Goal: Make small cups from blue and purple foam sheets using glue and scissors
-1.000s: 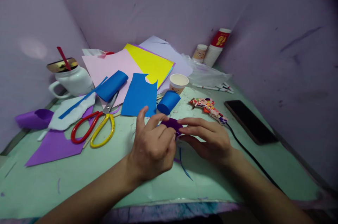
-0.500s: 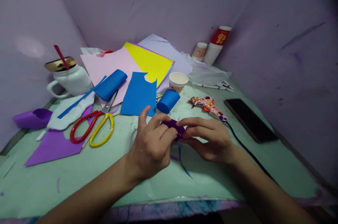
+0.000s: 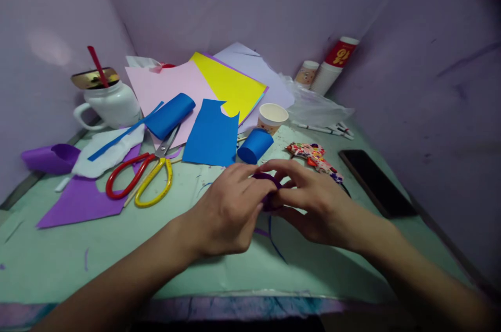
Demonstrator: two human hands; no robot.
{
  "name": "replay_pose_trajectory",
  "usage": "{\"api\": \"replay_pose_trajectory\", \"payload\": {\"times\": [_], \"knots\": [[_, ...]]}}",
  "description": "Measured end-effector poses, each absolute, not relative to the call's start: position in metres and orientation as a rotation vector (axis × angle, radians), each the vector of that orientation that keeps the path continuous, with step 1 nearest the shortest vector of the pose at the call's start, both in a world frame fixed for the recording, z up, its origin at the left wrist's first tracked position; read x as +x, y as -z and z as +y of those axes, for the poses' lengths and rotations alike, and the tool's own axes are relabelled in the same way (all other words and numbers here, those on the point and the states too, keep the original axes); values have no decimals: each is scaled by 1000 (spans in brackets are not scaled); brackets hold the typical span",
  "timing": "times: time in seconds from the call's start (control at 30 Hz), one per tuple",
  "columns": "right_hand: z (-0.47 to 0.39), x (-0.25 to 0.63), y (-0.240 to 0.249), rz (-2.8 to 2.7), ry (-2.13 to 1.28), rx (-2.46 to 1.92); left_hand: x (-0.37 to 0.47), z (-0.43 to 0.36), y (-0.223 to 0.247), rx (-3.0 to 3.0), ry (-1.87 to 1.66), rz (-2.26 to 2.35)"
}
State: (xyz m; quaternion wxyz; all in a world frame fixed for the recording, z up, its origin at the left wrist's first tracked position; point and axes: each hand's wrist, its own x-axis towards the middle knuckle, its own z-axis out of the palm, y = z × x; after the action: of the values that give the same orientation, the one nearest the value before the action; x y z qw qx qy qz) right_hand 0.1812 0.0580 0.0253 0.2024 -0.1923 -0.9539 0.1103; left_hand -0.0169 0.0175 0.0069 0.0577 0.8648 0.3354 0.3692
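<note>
Between both hands is a small piece of dark purple paper (image 3: 267, 184), curved into a ring-like shape and partly covered by fingers. My left hand (image 3: 230, 209) grips its left side, with fingers bent over it. From the right, my right hand (image 3: 309, 201) pinches the same piece between thumb and fingers. Just beyond the hands, a rolled blue paper tube (image 3: 255, 146) lies near a paper cup (image 3: 273, 117). A thin blue paper strip (image 3: 276, 240) and a short purple strip (image 3: 261, 232) rest on the table below the hands.
Scissors (image 3: 154, 165) with red and yellow handles lie left, by purple paper (image 3: 84, 204) and a white mug (image 3: 113, 105). A cut blue sheet (image 3: 213, 133) and coloured sheets (image 3: 230, 84) lie behind. At right are a patterned glue gun (image 3: 313, 157) and a phone (image 3: 378, 183).
My left fingers have folded down over the purple paper, the raised index finger included. The purple piece looks more rounded. The camera view has shifted slightly.
</note>
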Motion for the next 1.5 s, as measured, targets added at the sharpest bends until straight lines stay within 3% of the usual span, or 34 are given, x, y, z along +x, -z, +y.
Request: {"api": "replay_pose_trajectory", "payload": {"times": [0.3, 0.6, 0.87, 1.07, 1.23, 1.4, 1.5], "knots": [[63, 183, -8, -2604, -161, -398, -24, 15, -5, 2658, -943, 982], [64, 187, -3, -2558, -199, -435, -23, 14, -1, 2683, -987, 1038], [61, 183, 8, -2215, -496, -516, -22, 14, 3, 2655, -1082, 1109], [64, 178, 5, -2205, -530, -502, -20, 13, -1, 2626, -1148, 1137], [62, 173, 8, -1958, -712, -611, -24, 11, -7, 2464, -1423, 1264], [62, 166, 12, -1792, -927, -661, -27, 12, 0, 2303, -1210, 1401], [62, 165, 14, -1902, -889, -621, -27, 14, 1, 2370, -1140, 1349]]}}
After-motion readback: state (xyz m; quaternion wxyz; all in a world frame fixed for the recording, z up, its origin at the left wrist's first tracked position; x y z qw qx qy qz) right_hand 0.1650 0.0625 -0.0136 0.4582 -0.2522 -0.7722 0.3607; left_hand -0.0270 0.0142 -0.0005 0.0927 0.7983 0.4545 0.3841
